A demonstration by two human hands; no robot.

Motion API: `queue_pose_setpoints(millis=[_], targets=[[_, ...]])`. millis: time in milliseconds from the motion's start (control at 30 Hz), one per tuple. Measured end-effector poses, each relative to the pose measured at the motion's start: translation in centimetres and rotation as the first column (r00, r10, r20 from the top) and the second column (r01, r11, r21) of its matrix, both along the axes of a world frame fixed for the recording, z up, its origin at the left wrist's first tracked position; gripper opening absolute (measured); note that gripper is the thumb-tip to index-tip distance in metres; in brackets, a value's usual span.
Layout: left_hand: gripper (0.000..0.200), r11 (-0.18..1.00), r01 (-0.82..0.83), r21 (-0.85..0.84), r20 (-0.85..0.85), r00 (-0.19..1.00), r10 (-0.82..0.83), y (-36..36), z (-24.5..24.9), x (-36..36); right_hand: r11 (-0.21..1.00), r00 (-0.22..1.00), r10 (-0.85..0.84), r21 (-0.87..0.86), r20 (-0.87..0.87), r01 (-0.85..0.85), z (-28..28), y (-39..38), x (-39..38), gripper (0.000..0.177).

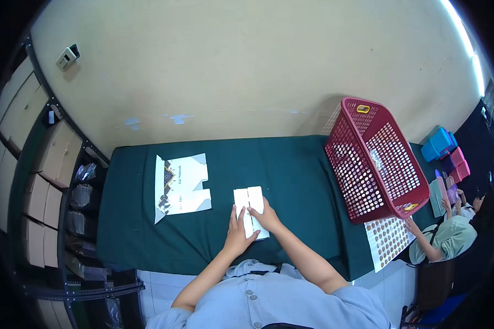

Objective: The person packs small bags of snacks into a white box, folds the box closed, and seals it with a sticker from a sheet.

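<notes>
A small white box [248, 196] rests on the dark green cloth in front of me, with a dark seam running down its top. My left hand [237, 236] holds it at the left side and near end, the thumb lying over the near edge. From the right, my right hand [265, 217] grips the same box, its thumb on the top by the seam. Left of the hands lies a flat white printed card sleeve [187, 186] with a dark gold-patterned design and cut, folded edges.
A tall red perforated plastic basket [376, 164] stands at the right of the green-covered table [280, 159]. Beside it lies a sheet of round stickers [388, 241]. Another person [444, 238] sits at far right, near coloured bins [439, 143]. Shelves with cardboard boxes [57, 153] line the left.
</notes>
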State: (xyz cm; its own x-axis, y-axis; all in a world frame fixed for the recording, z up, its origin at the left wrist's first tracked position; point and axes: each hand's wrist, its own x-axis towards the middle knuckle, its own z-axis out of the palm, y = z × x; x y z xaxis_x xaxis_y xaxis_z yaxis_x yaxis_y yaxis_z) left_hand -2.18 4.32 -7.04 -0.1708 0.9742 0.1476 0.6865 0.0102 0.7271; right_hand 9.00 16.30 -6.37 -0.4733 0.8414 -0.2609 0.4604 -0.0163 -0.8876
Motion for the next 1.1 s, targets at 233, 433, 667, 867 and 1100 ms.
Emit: queue_pose_setpoints(millis=[233, 433, 667, 867, 1100], targets=[[0.098, 0.999, 0.052, -0.006, 0.063, 0.997, -0.052, -0.2, -0.6, 0.0, 0.997, 0.965, 0.082, 0.014, -0.247, -0.082, -1.3, -1.4, 2.5, 0.09], [0.096, 0.992, 0.127, -0.004, 0.048, 0.991, -0.127, -1.9, 0.2, 1.1, 0.989, 0.955, -0.085, -0.139, -0.283, 0.046, -2.8, -4.5, 6.6, 0.067], [0.058, 0.943, 0.032, -0.331, 0.785, 0.563, 0.257, -3.1, -2.2, 1.1, 0.933, 0.965, -0.064, -0.359, -0.255, -0.033, -3.4, -5.4, 12.4, 0.038], [0.066, 0.886, 0.063, -0.459, 0.809, 0.443, 0.387, -6.5, -4.8, 5.3, 0.916, 0.972, 0.148, -0.344, -0.185, -0.205, -0.7, -8.0, 14.9, 0.054], [0.064, 0.892, -0.036, -0.45, 0.829, 0.355, 0.432, -11.3, -5.3, 10.7, 0.915, 0.91, 0.38, -0.075, -0.167, -0.396, -1.5, -10.3, 18.7, 0.061]])
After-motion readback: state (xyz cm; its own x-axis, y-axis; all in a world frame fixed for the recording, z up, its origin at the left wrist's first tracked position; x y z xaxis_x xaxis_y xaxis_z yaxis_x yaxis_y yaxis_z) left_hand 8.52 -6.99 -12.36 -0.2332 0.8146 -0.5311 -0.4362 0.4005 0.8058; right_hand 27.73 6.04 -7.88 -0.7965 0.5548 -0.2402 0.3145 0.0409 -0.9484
